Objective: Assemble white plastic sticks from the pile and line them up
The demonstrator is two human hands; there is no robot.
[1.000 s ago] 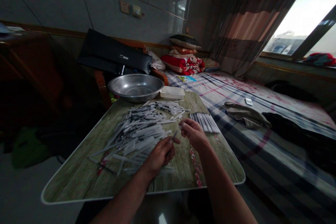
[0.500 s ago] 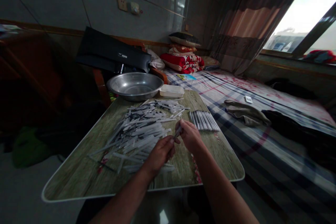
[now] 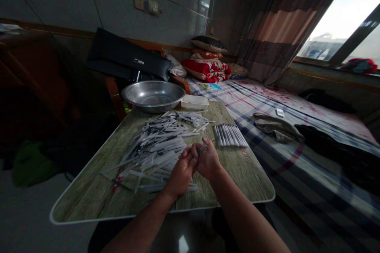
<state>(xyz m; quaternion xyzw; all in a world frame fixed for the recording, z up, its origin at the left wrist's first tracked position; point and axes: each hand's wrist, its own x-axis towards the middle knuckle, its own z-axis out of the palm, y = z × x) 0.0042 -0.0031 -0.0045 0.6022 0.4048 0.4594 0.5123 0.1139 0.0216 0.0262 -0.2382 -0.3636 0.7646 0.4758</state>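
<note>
My two hands meet over the near part of the table. A pale pen rests in my right hand, which is turned palm up with its fingers curled round it. My left hand is closed against the right one, its fingers at the pen's lower end; that end is hidden between them. Just left of my hands spreads a loose heap of clear and white pen parts, some with dark pieces. Beyond my right hand, finished-looking pens lie side by side in a neat row.
The wood-patterned table has a pale rim. At its far edge stand a steel basin and a white plastic tray. A bed with a checked sheet adjoins the right side, with clothing on it.
My right hand has rolled palm up and opened somewhat round the pen. My left hand has moved slightly up and right, closer against it. The pen heap and row look the same.
</note>
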